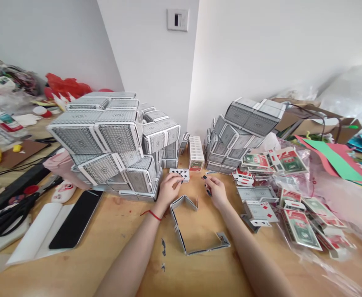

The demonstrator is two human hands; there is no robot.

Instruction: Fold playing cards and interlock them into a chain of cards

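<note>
Pale grey lattice with dark central medallions and white borders covers the left card structure (pixel 117 138) and the right card structure (pixel 244 119). The far playing card (pixel 183 172) is white with black pips; the right-hand card (pixel 264 211) shows red diamonds on white. Red, green and white mark the packs (pixel 301 229); the surface (pixel 224 268) is honey-brown.

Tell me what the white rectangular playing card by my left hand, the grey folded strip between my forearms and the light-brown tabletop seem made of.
Playing card: paper card stock, smooth and printed, judging by its black pips; coating unclear. Folded strip: probably card stock too, matte, with thin pale edges and sharp bends. Tabletop: wood or laminate, satin, from its warm colour and soft sheen.
</note>
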